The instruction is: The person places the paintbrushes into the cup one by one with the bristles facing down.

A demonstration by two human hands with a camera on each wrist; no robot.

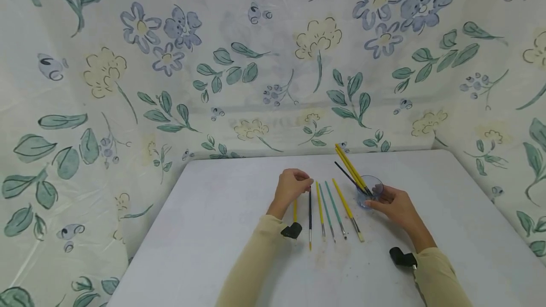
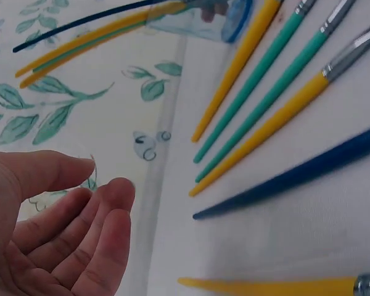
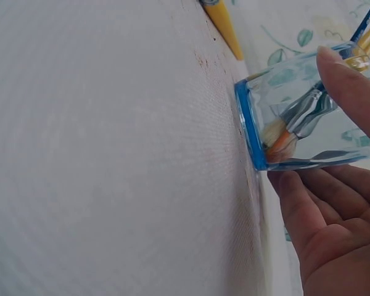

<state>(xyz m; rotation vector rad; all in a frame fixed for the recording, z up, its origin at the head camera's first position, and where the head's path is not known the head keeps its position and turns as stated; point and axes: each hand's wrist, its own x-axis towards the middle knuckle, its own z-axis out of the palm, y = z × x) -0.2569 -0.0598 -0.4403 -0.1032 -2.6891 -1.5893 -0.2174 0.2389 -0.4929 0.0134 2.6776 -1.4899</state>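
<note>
Beige sleeves point(image 1: 244, 269) are seen nearest. Toward the counter's point(image 1: 196, 231) far edge, a cup point(image 1: 363, 200) of brushes point(image 1: 350, 167) is gripped by the right hand point(image 1: 398, 206), presumably for steadiness; near laid-out brushes point(image 1: 336, 211), the left hand point(image 1: 290, 189) is held empty, loosely spread.

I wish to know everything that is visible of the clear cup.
The clear cup looks like plastic or glass, with a rounded rim and a blue base. It appears roughly upright on the white table, right of the row of brushes. Inside are several paintbrushes, bristles down; their yellow, dark blue and green handles stick out past the rim, leaning left. The right hand's grip holds it, thumb on one side, fingers on another.
</note>
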